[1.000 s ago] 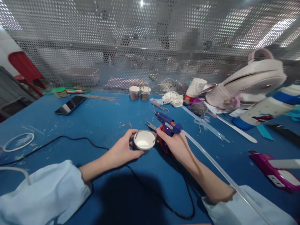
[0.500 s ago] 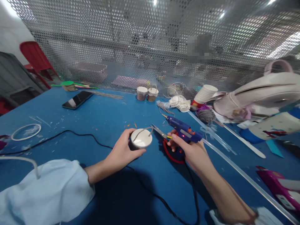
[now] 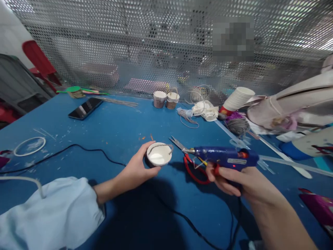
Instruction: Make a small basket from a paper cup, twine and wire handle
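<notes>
My left hand [image 3: 140,163] is wrapped around a small white paper cup [image 3: 159,155], with its open top tilted towards me. A strand of grey cord [image 3: 160,146] arches across the cup's mouth. In my right hand [image 3: 234,180] is a blue hot glue gun [image 3: 226,157], its nozzle pointing left at the cup but apart from it. A clear glue stick [image 3: 293,163] sticks out of the gun's back, and a small red light glows on its side. Red-handled scissors [image 3: 194,171] lie on the table, partly behind the gun's nozzle.
A black cable [image 3: 182,215] runs over the blue table [image 3: 117,121]. At the back stand two wrapped cups [image 3: 159,100], stacked paper cups [image 3: 239,99] and grey yarn [image 3: 237,125]. A phone [image 3: 85,108] lies left; a pale bag [image 3: 281,104] sits right. A perforated metal screen [image 3: 130,52] rises behind.
The glue gun has turned from pointing up-left to nearly level, and its body has moved right and towards me. My left hand still holds the cup, which is tipped more towards me.
</notes>
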Demonstrator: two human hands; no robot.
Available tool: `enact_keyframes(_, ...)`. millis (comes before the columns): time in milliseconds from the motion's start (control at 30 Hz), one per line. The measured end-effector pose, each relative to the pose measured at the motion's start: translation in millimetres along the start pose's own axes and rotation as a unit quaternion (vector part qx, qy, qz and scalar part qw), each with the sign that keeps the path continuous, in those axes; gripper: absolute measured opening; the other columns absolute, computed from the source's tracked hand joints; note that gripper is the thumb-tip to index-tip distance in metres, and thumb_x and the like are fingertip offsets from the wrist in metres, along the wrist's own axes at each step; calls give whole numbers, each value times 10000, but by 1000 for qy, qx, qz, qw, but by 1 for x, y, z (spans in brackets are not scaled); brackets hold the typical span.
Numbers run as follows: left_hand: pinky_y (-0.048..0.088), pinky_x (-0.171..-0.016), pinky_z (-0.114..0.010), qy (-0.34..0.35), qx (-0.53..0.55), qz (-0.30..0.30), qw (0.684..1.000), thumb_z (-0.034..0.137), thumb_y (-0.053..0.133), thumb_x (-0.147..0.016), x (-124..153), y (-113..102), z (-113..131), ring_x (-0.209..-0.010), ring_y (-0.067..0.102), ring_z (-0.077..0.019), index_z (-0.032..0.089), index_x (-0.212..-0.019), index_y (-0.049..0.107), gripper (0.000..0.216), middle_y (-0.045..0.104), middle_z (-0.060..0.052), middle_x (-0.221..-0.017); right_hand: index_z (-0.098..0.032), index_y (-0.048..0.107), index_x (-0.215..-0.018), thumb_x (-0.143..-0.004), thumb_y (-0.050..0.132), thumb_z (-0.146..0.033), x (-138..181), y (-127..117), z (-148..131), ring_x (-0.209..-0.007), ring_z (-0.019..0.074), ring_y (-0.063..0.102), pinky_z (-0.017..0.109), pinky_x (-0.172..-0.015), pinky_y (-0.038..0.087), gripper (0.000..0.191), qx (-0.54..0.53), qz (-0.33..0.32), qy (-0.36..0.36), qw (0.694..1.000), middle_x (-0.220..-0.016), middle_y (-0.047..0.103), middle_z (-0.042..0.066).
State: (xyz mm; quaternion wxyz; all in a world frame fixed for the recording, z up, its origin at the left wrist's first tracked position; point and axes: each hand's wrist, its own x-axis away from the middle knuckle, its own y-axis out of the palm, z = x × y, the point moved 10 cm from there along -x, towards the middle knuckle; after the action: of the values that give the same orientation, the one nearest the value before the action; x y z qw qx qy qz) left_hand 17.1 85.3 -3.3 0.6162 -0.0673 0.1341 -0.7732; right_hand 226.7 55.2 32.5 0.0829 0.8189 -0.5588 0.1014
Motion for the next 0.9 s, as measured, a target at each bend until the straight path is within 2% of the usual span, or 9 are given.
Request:
enact_keyframes(167,454,-1006,-370,-12,55,-35,998,196,662,-655,-6,2,-4,-1144,591,-242,166,-1209,429,602,604,-131,-1209,-188,687,-806,-772,687,-509,4,21,7,-351,89,357,256,-389,234,323,26,-66,13,997,-496,558,13)
enact_keyframes(300,419,-1052,-376,1,81,-111,991,125,644,-634,-11,7,0,-1185,572,-242,155,-1214,468,606,589,-135,-1265,-207,663,-768,-725,722,-512,-1,20,6,-324,48,286,254,-373,227,314,-67,-39,-3,997,-634,634,35)
enact_keyframes(367,395,-1077,-392,8,95,-148,984,107,645,-644,-14,8,-1,-1214,557,-245,155,-1251,471,633,577,-133,-1299,-203,661,-749,-749,704,-490,-6,15,3,-327,50,271,252,-382,227,290,-86,-10,-24,996,-548,578,-2)
enact_keyframes(433,371,-1095,-400,9,102,-174,979,90,645,-654,-15,8,-4,-1244,534,-245,159,-1290,461,666,558,-131,-1331,-185,663,-745,-797,669,-455,-11,12,-1,-349,73,312,254,-410,250,276,-56,18,-52,997,-428,465,-42)
enact_keyframes(500,338,-1115,-408,10,105,-186,977,60,634,-649,-16,8,-6,-1275,506,-248,159,-1306,453,688,532,-136,-1359,-166,656,-758,-825,646,-441,-14,10,-3,-391,98,379,264,-455,302,283,0,44,-73,996,-389,421,-54)
enact_keyframes(567,314,-1126,-424,14,113,-190,975,35,628,-633,-16,8,-6,-1293,484,-257,163,-1295,453,696,513,-144,-1375,-161,646,-796,-836,632,-452,-14,10,-1,-426,115,426,278,-501,352,294,61,63,-73,993,-411,450,-50)
enact_keyframes(700,318,-1116,-447,3,142,-194,971,49,639,-630,-15,11,-4,-1298,476,-267,172,-1245,455,654,524,-153,-1356,-173,653,-885,-867,583,-488,-11,13,17,-477,124,480,277,-546,403,323,183,48,-14,982,-527,552,-23)
enact_keyframes(800,322,-1110,-446,-9,150,-196,969,57,619,-619,-15,13,-3,-1282,493,-263,171,-1222,474,630,541,-146,-1342,-186,671,-946,-875,559,-502,-9,13,24,-519,134,521,265,-543,411,343,238,42,14,970,-608,613,3)
enact_keyframes(900,340,-1096,-445,-37,171,-185,967,85,589,-609,-17,10,-3,-1267,507,-270,181,-1201,524,603,562,-125,-1339,-190,675,-928,-871,548,-508,-8,14,21,-525,142,532,259,-536,415,347,265,45,13,963,-574,593,-5)
